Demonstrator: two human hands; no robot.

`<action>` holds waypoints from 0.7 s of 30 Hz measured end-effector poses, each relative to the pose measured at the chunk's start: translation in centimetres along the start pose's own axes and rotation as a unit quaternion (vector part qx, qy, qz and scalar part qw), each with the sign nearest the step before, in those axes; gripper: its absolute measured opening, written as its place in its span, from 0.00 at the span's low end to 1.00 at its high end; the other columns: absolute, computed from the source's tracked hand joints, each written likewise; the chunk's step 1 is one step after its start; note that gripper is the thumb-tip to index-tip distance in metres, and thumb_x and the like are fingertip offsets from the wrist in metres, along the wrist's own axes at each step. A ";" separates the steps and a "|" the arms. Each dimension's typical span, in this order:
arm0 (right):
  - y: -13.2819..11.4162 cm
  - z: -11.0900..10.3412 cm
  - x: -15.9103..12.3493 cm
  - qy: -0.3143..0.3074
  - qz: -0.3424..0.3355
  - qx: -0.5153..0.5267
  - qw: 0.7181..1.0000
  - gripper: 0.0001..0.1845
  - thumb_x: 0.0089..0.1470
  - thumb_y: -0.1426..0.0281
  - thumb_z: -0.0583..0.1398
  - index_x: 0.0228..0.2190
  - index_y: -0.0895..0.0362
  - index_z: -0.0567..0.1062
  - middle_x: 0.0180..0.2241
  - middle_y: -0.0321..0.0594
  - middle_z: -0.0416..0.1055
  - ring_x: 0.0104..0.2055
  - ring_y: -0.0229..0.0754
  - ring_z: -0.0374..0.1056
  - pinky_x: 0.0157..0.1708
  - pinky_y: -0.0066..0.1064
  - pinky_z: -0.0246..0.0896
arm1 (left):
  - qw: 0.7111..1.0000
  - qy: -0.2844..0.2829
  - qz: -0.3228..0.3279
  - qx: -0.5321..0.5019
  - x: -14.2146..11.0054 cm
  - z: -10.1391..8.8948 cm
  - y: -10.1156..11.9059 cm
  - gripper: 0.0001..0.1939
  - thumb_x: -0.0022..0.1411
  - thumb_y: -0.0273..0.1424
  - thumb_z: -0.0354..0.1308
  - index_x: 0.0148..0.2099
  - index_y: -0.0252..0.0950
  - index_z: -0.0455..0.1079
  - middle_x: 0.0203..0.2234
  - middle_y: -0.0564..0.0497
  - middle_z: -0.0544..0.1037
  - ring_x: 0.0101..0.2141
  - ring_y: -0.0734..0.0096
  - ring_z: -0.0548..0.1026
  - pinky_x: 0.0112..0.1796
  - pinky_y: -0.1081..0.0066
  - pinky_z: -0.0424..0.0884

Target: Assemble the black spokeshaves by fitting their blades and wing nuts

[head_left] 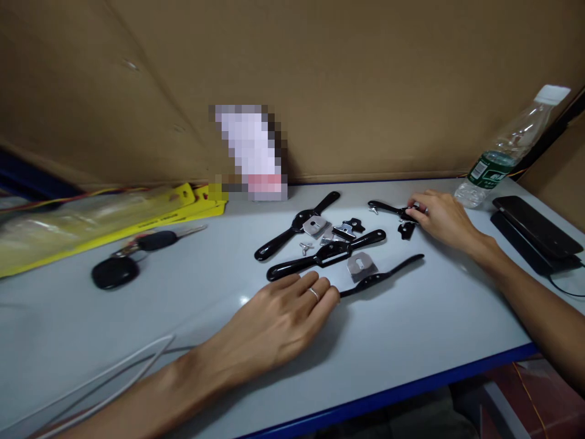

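hands work at a pale grey tabletop with a blue edge [439, 329], among glossy black metal tools with slim handles on both sides. the left hand [283, 317], wearing a thin silver ring [313, 294], has its fingers bent close together around the left end of the nearest black tool [377, 278], which shows narrow and edge-on; the thumb is hidden beneath. the right hand [441, 219] reaches farther off, its fingertips bent down onto the far black tool [386, 207]; i cannot tell whether they pinch it or only touch it. just below those fingers lies a small black notched plate [404, 230], and a small silver wing screw [373, 210] sits by that tool's left handle.

between the hands, two more black tools lie slantwise: a rear one [276, 244] and a middle one [292, 268]. around them are a flat grey metal blade [315, 227], a silver-and-black clamp plate [344, 230] and a loose silver wing screw [306, 248]. a second grey blade with a slot [361, 266] lies between the middle tool and the nearest one.

to the left are a black key fob with keys [114, 272] and yellow-edged clear plastic packaging [91, 225]. at right, a clear bottle with a green label [493, 164] stands near a dark phone [543, 222].
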State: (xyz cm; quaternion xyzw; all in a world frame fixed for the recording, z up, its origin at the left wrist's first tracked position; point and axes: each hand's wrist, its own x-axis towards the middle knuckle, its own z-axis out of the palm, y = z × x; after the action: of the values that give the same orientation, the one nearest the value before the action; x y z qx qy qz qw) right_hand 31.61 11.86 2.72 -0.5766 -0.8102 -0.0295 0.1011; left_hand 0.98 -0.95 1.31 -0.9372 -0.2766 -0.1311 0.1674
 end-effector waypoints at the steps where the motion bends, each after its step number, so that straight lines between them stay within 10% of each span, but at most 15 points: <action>1: -0.1 0.0 0.0 -0.004 0.003 -0.001 1.000 0.13 0.66 0.63 0.55 0.42 0.55 0.79 0.39 0.46 0.77 0.36 0.46 0.68 0.32 0.32 0.49 | 1.000 -0.008 0.006 -0.008 0.0 0.0 0.1 0.15 0.73 0.20 0.42 0.36 0.36 0.65 0.26 0.52 0.72 0.26 0.67 0.68 0.28 0.67 0.63; 13: 1.3 -2.0 0.0 -0.121 0.101 -0.077 0.985 0.18 0.63 0.68 0.52 0.41 0.62 0.79 0.37 0.58 0.77 0.35 0.53 0.72 0.30 0.36 0.48 | 0.981 -0.100 -0.153 -0.058 0.1 0.3 -0.3 0.10 0.72 0.32 0.47 0.37 0.37 0.66 0.29 0.50 0.76 0.28 0.63 0.76 0.26 0.67 0.62; 21: 3.4 -4.0 -1.6 -0.296 0.143 -0.003 0.944 0.07 0.57 0.72 0.57 0.27 0.56 0.72 0.17 0.41 0.72 0.17 0.43 0.67 0.23 0.32 0.54 | 0.953 -0.158 -0.257 -0.027 0.4 0.3 -0.8 0.12 0.72 0.35 0.45 0.37 0.38 0.65 0.23 0.50 0.76 0.23 0.63 0.75 0.23 0.69 0.48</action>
State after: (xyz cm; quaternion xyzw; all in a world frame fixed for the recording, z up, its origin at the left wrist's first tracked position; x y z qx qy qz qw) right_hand 35.86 10.82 6.08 -0.6696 -0.7124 0.1549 -0.1420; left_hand 0.89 -0.07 1.33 -0.8472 -0.5275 -0.0270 0.0566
